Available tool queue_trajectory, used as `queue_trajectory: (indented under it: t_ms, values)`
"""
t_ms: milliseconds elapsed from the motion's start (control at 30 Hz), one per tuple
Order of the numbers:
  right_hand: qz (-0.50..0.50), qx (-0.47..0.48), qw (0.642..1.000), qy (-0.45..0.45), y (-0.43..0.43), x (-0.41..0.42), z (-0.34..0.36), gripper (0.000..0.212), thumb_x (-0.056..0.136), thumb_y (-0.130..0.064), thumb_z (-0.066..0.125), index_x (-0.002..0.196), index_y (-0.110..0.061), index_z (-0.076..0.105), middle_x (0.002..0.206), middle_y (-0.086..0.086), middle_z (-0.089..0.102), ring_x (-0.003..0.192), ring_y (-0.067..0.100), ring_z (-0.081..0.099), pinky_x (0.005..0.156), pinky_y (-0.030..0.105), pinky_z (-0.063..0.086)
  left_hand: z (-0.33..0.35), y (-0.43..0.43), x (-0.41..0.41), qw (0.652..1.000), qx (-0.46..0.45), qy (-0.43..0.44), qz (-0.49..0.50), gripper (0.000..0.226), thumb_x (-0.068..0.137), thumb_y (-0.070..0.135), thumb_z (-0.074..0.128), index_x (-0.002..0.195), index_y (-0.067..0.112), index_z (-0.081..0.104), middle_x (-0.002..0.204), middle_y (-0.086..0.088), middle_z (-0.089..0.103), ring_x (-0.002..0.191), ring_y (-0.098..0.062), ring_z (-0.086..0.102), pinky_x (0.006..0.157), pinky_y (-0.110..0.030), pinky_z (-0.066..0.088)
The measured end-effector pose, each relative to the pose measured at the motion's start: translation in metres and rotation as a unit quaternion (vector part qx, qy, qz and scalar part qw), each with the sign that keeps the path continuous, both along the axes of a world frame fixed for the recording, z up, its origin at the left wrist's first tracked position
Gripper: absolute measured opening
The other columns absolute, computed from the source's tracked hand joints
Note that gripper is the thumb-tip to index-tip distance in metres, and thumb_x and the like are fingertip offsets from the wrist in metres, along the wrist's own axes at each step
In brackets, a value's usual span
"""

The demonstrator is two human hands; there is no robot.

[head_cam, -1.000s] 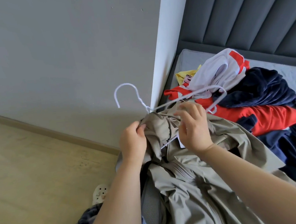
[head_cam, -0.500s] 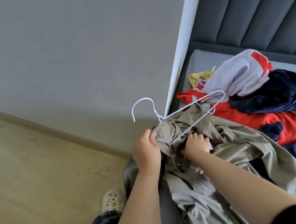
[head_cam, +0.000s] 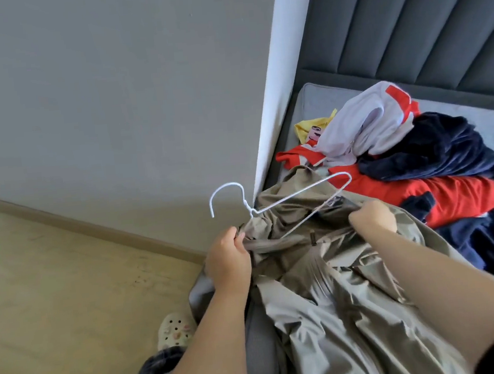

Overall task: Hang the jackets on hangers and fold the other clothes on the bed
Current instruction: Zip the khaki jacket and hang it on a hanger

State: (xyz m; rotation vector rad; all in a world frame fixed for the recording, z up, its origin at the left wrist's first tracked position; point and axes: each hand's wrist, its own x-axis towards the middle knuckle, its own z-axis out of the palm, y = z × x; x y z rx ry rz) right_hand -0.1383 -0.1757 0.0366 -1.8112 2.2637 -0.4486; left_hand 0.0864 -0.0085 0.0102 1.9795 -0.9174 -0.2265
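The right hand [head_cam: 372, 215] has moved out toward the white hanger's [head_cam: 295, 195] far end, its fingers clamped on the khaki jacket [head_cam: 326, 299] at the bed's [head_cam: 315, 98] edge, while the left hand [head_cam: 230, 259] grips the collar, so the second shoulder seems about to go on.

I see my left hand [head_cam: 228, 258] gripping the bunched khaki jacket [head_cam: 327, 314] and my right hand [head_cam: 372, 217] clutching its fabric. The white wire hanger [head_cam: 286, 201] lies between them, hook just above the left hand. Beyond the right hand lies a clothes pile [head_cam: 419, 176] on the bed [head_cam: 313, 102].
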Motion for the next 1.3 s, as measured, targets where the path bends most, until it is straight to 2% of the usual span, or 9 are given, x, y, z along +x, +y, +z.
queue_trajectory:
  t_ms: [267, 400, 533, 633, 733, 833, 933, 1100, 1300]
  values:
    - [-0.092, -0.086, 0.967, -0.222, -0.017, -0.041, 0.076, 0.041, 0.09, -0.027, 0.047, 0.107, 0.007, 0.063, 0.112, 0.025, 0.064, 0.107, 0.039, 0.059, 0.089, 0.038, 0.044, 0.012, 0.013, -0.006, 0.996, 0.037, -0.041, -0.074, 0.038, 0.095, 0.013, 0.048, 0.063, 0.019, 0.03, 0.058, 0.003, 0.037, 0.063, -0.027, 0.038, 0.057, -0.033, 0.022]
    - [-0.036, -0.115, 0.971, -0.205, -0.003, -0.026, 0.097, 0.032, 0.088, -0.021, 0.045, 0.092, 0.003, 0.067, 0.098, 0.023, 0.066, 0.099, 0.039, 0.061, 0.082, 0.036, 0.044, 0.012, 0.017, -0.007, 0.983, 0.088, -0.102, -0.124, 0.043, 0.095, 0.013, 0.047, 0.061, 0.021, 0.023, 0.068, -0.002, 0.052, 0.068, -0.021, 0.04, 0.059, -0.029, 0.02]
    - [0.125, -0.099, 0.97, -0.184, 0.025, 0.019, 0.122, 0.029, 0.089, -0.006, 0.045, 0.064, -0.001, 0.058, 0.07, 0.016, 0.058, 0.079, 0.029, 0.052, 0.069, 0.03, 0.033, 0.013, 0.019, -0.012, 0.98, 0.107, -0.096, -0.14, 0.042, 0.096, 0.015, 0.048, 0.062, 0.019, 0.023, 0.057, 0.004, 0.036, 0.067, -0.02, 0.036, 0.057, -0.029, 0.015]
    - [0.304, 0.035, 0.93, -0.202, 0.06, 0.053, 0.137, 0.02, 0.09, -0.01, 0.053, 0.077, -0.005, 0.068, 0.068, 0.005, 0.065, 0.065, 0.014, 0.058, 0.06, 0.019, 0.042, 0.019, 0.017, -0.016, 0.99, 0.048, -0.042, -0.124, 0.03, 0.096, 0.015, 0.05, 0.067, 0.016, 0.041, 0.065, 0.0, 0.05, 0.069, -0.023, 0.039, 0.059, -0.029, 0.019]
    - [0.436, 0.257, 0.863, -0.011, 0.078, 0.06, 0.144, 0.031, 0.089, -0.042, 0.061, 0.074, -0.016, 0.067, 0.061, -0.011, 0.065, 0.052, 0.001, 0.06, 0.051, 0.014, 0.045, 0.024, 0.014, -0.012, 0.995, 0.001, 0.01, -0.098, 0.021, 0.095, 0.013, 0.051, 0.077, 0.003, 0.055, 0.074, -0.015, 0.059, 0.072, -0.032, 0.049, 0.061, -0.033, 0.028]
    - [0.424, 0.103, 0.899, -0.029, 0.063, 0.055, 0.133, 0.043, 0.092, -0.046, 0.054, 0.089, -0.006, 0.069, 0.083, 0.005, 0.064, 0.076, 0.014, 0.057, 0.074, 0.031, 0.048, 0.027, 0.014, -0.008, 0.996, -0.007, 0.02, -0.085, 0.032, 0.096, 0.013, 0.05, 0.066, 0.01, 0.039, 0.062, -0.009, 0.047, 0.066, -0.031, 0.043, 0.059, -0.036, 0.028]
    - [0.396, -0.047, 0.917, 0.023, 0.051, 0.052, 0.111, 0.035, 0.095, -0.042, 0.05, 0.112, -0.015, 0.065, 0.112, 0.006, 0.058, 0.107, 0.024, 0.05, 0.095, 0.04, 0.039, 0.031, 0.013, -0.009, 0.996, -0.027, 0.022, -0.079, 0.042, 0.095, 0.011, 0.051, 0.06, 0.017, 0.028, 0.055, 0.002, 0.036, 0.061, -0.026, 0.036, 0.057, -0.035, 0.024]
    - [0.419, 0.033, 0.907, 0.022, 0.063, 0.06, 0.087, 0.026, 0.091, -0.036, 0.057, 0.068, -0.023, 0.053, 0.071, -0.005, 0.055, 0.081, 0.022, 0.056, 0.067, 0.03, 0.038, 0.042, 0.014, -0.013, 0.996, -0.046, 0.001, -0.081, 0.047, 0.093, 0.009, 0.054, 0.059, 0.023, 0.025, 0.053, 0.004, 0.032, 0.059, -0.024, 0.033, 0.054, -0.034, 0.019]
    - [0.372, -0.107, 0.918, -0.088, 0.079, 0.099, 0.137, 0.021, 0.083, -0.004, 0.054, 0.067, -0.013, 0.065, 0.066, 0.001, 0.059, 0.07, 0.026, 0.053, 0.059, 0.026, 0.038, 0.104, 0.014, 0.01, 0.996, -0.076, -0.031, -0.043, 0.036, 0.094, 0.013, 0.054, 0.063, 0.014, 0.034, 0.059, -0.006, 0.043, 0.062, -0.033, 0.042, 0.054, -0.034, 0.022]
